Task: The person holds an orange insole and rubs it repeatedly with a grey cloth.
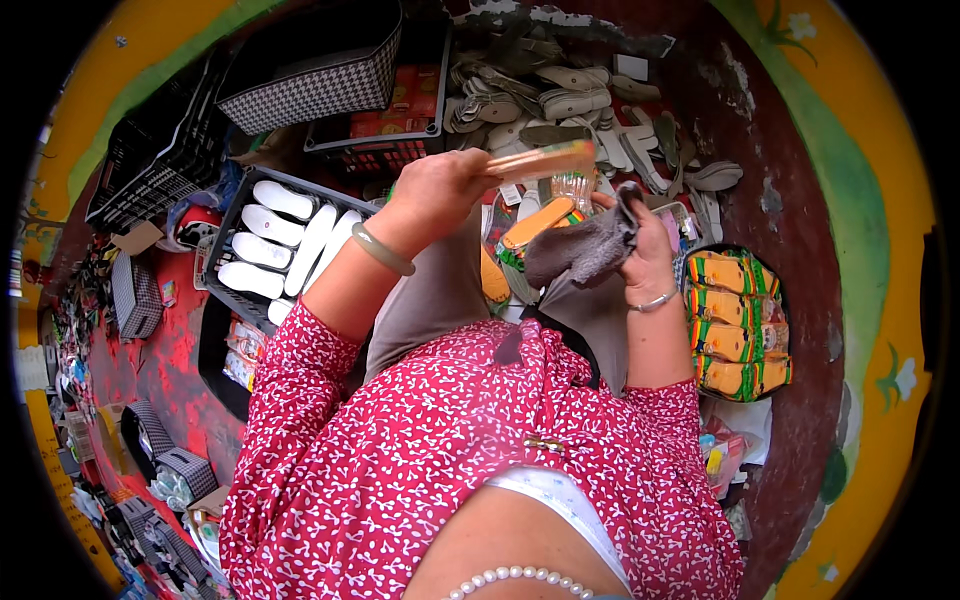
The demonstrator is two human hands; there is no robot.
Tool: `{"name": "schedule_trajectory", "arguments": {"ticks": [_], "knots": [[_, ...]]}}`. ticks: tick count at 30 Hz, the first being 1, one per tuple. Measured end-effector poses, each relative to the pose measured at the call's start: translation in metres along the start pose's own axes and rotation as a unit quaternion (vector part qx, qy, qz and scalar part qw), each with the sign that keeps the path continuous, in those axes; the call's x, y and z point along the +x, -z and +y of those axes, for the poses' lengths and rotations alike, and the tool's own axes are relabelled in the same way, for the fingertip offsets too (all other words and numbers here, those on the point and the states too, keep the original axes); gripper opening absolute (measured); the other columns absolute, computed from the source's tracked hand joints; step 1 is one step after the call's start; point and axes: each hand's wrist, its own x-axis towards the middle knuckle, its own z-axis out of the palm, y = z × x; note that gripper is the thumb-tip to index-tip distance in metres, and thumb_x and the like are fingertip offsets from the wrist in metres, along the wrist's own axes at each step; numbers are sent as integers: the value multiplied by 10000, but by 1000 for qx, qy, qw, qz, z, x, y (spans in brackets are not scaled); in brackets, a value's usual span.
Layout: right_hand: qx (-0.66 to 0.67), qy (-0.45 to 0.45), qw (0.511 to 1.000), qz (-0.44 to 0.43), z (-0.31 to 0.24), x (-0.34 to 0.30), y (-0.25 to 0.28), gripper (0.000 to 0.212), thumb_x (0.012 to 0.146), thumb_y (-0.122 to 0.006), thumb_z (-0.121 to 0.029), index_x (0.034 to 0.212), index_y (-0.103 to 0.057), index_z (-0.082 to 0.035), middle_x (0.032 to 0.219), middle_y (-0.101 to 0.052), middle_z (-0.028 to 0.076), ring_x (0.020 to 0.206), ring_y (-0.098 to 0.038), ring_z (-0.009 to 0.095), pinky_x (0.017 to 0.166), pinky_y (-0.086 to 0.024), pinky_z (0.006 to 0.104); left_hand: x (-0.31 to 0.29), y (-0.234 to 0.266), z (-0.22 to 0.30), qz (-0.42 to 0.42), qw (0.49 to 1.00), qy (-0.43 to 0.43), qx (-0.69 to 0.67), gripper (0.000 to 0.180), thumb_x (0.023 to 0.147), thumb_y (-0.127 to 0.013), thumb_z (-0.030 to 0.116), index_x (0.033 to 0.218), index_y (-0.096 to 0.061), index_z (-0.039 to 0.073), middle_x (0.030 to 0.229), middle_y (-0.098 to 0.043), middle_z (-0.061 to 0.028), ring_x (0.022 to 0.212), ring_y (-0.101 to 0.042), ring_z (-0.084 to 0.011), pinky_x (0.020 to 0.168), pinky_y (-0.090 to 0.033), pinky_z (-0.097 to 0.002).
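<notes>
My left hand [440, 195] is closed around one end of a packet of insoles [545, 160]. The packet is tan, flat and seen nearly edge-on, with clear film and a coloured far end. Lower and to its right, my right hand [652, 248] grips a dark grey fuzzy cloth [590, 248], which hangs folded toward the left. Partly hidden behind the cloth, an orange insole [540, 222] lies between my knees amid green and red wrapping. The fingertips of my right hand are partly covered by the cloth.
Left of my legs stands a dark crate [222, 255] with several white insoles. At the right, a black basket [688, 262] holds rows of orange packets. Loose pale insoles [575, 100] pile up ahead, beside a black crate [435, 125] of red boxes and a houndstooth bin [310, 95].
</notes>
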Motion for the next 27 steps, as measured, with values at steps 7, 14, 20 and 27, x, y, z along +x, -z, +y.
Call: {"name": "schedule_trajectory", "arguments": {"ticks": [7,14,20,27], "knots": [[-7,170,985,-4,-34,-20,-11,422,929,-441,-348,1085,-546,30,1062,-601,156,965,-588,295,858,-477,459,-3,-10,-5,-47,786,110,-607,379,862,-604,177,1162,-519,-39,1074,-586,-77,971,-551,-136,871,-430,-266],[-26,258,965,-30,-45,-41,-45,500,889,-528,-376,1198,-490,15,1156,-560,117,1056,-540,253,925,-435,425,-5,-13,-4,-92,675,131,-721,444,829,-611,94,1222,-456,-41,1109,-577,-90,1003,-572,-158,897,-447,-286],[-7,228,965,-127,-38,-35,-40,738,756,-698,-386,1298,-391,11,1246,-499,130,1153,-477,260,1026,-337,413,-11,-11,1,-101,707,96,-694,453,815,-625,88,1216,-463,-46,1112,-578,-96,991,-571,-152,890,-438,-274],[-13,188,960,-208,-10,-22,-51,694,777,-688,-278,1323,-352,-13,1161,-547,105,1012,-564,232,918,-451,371,-18,-16,16,-105,801,64,-586,431,836,-612,76,1227,-463,-31,1092,-577,-53,993,-544,-110,881,-423,-249]]}}
